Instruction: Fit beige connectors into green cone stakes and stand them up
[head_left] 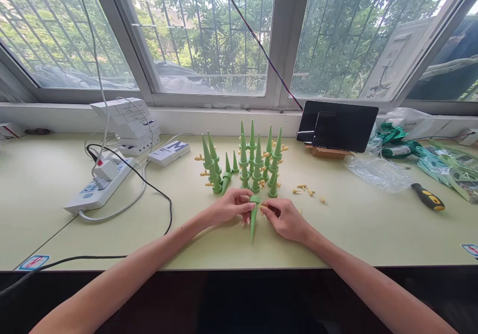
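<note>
My left hand is closed round the collar of a green plastic plant watering spike, its tip pointing down toward me. At the spike's right side, my right hand pinches a small yellow valve, close against the collar; whether it sits in the collar I cannot tell. Just beyond my hands stand stacked green spikes in several columns, many with yellow valves sticking out sideways. A tilted spike leans by the left column. Loose yellow valves lie to the right of the stacks.
A white power strip with plugs and cables lies on the left, near stacked white boxes. Right of the stacks, a dark tablet leans on a cardboard box. A screwdriver and plastic bags lie farther right.
</note>
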Demonstrator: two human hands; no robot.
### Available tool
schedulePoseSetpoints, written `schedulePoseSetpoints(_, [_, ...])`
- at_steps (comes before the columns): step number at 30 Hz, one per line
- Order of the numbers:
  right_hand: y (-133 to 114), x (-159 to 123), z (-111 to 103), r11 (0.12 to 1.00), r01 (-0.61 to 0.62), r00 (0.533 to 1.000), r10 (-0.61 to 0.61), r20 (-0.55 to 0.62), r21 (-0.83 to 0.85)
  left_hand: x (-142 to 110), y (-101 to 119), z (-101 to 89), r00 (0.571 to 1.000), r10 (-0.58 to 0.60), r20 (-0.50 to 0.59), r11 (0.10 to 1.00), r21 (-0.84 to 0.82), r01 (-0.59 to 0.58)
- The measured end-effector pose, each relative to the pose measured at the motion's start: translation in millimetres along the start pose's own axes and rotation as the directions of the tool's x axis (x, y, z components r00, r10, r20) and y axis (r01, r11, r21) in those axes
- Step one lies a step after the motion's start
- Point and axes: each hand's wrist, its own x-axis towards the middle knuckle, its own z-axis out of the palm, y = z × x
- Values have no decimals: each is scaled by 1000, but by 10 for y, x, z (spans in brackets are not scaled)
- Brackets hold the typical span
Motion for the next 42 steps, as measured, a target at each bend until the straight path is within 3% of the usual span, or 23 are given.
schedulePoseSetpoints(6, [-21,26,-43,985,-112,990,100,95,131,6,-21,17,998,62,-30,996,65,-60])
schedulePoseSetpoints(15, [10,-1,6,999,28,999,-28,19,-34,7,-22,-3,1000,-4,-27,999,52,5])
schedulePoseSetpoints(23, [-30,30,-61,968,-156,980,125,156,199,4,-9,32,996,66,-55,995,84,-61])
schedulePoseSetpoints(31, [-16,8,-7,1000,-9,1000,9,16,3,1,20,27,999,30,-34,997,70,-28])
schedulePoseSetpoints(38, [-47,30,-55,968,-147,985,125,121,201,1,9,48,996,70,-63,996,55,-66])
schedulePoseSetpoints(42, [-43,28,-53,982,-113,990,99,102,152,7,2,44,996,61,-66,997,57,-57])
